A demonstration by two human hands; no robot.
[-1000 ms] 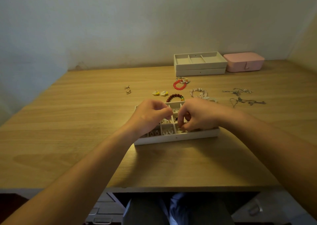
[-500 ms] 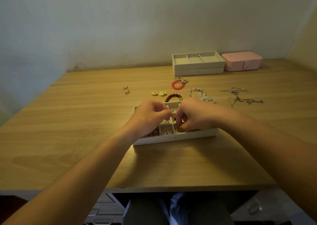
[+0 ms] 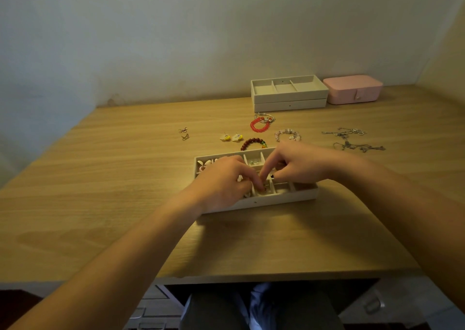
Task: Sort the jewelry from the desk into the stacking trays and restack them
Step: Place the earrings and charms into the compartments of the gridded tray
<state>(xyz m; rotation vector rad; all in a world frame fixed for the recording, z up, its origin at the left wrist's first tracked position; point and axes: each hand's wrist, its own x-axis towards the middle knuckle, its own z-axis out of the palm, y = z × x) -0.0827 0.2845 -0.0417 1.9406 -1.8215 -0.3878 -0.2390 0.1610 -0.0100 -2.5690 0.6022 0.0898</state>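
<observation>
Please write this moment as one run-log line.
phase: sorting | left hand: fingertips in near tray, grip unclear | right hand: fingertips beside them | loose on desk: red bracelet, yellow earrings, chains | back trays: stacked

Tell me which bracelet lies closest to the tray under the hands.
The dark brown beaded bracelet, just behind the tray's far wall; the red bracelet and pale pink bracelet lie farther back.

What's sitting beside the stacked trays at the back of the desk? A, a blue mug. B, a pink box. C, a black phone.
B: a closed pink box sits just to the right of the stacked trays; no mug or phone is in view.
</observation>
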